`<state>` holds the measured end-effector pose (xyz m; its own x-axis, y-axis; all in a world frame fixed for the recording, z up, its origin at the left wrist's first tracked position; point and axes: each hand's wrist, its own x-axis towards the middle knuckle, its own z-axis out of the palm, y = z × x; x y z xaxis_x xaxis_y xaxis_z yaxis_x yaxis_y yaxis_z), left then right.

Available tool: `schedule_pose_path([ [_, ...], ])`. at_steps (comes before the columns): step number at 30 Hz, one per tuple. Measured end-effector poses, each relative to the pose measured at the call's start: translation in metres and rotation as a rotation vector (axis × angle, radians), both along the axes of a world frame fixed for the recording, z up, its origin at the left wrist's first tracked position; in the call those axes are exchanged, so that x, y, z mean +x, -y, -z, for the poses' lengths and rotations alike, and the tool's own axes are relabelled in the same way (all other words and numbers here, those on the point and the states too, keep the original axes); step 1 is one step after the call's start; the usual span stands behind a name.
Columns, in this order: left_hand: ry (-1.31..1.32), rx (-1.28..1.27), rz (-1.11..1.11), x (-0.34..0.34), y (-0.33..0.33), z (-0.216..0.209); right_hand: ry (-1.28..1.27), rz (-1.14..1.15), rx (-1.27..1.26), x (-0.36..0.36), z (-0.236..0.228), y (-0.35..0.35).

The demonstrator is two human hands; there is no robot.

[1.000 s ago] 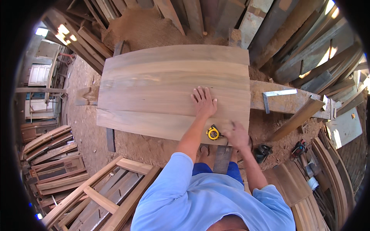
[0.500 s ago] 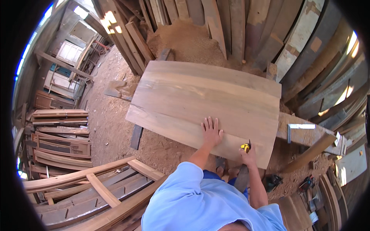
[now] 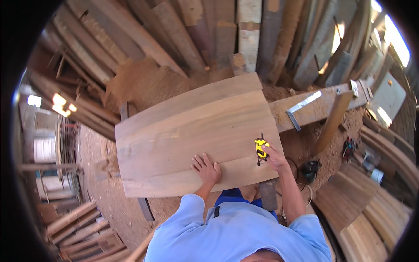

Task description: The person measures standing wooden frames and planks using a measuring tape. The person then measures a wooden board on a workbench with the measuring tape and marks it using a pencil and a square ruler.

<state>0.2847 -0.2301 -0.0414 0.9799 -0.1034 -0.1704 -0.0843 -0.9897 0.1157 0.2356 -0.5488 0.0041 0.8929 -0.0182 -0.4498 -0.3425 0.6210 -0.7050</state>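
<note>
A wide wooden panel (image 3: pixel 187 126) made of several boards lies flat in front of me on low supports. My left hand (image 3: pixel 207 169) rests on it near its front edge, palm down with the fingers spread. Above the panel's right end, my right hand (image 3: pixel 275 158) grips a yellow and black tape measure (image 3: pixel 261 149). The thumb lies along the side of its case. Whether the tape measure touches the wood, I cannot tell.
To the right, a metal try square (image 3: pixel 303 106) lies on a wooden beam (image 3: pixel 283 114). A dark power tool (image 3: pixel 310 169) sits on the ground beyond my right forearm. Planks (image 3: pixel 248 35) lean along the far side, above a heap of sawdust (image 3: pixel 139 83). Wooden frames (image 3: pixel 83 227) are stacked at lower left.
My view has swung to the right. The right hand has lifted and turned the tape measure, so more of its yellow case shows. My left hand stays flat on the panel.
</note>
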Motion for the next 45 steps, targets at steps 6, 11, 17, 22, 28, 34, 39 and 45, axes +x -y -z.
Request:
schedule_pose_path([
  [6, -0.043, -0.015, 0.169, 0.004, -0.013, 0.003, -0.145, 0.012, -0.096, 0.006, 0.002, -0.027],
  [11, -0.053, -0.176, 0.431, 0.023, -0.035, 0.001, -0.300, -0.381, -0.828, 0.042, -0.016, -0.078],
  [17, -0.804, -1.008, 0.065, 0.098, -0.037, -0.017, -0.127, -0.708, -0.992, 0.108, -0.033, -0.153],
  [22, -1.021, -1.319, -0.273, 0.134, -0.061, -0.009, -0.029, -0.792, -1.107, 0.155, -0.049, -0.183],
  [28, -0.761, -1.362, -0.352, 0.191, -0.130, -0.044, 0.118, -0.967, -1.096, 0.187, -0.076, -0.177],
  [34, -0.046, -1.569, -0.893, 0.300, -0.364, -0.013, 0.084, -1.022, -1.092, 0.222, -0.080, -0.096],
  [39, 0.139, -0.068, -0.733, 0.303, -0.296, -0.012, 0.142, -0.950, -1.237, 0.279, -0.073, -0.105],
  [45, 0.149, -0.045, -0.441, 0.272, -0.129, -0.001, 0.293, -0.891, -1.418, 0.388, -0.023, -0.213],
])
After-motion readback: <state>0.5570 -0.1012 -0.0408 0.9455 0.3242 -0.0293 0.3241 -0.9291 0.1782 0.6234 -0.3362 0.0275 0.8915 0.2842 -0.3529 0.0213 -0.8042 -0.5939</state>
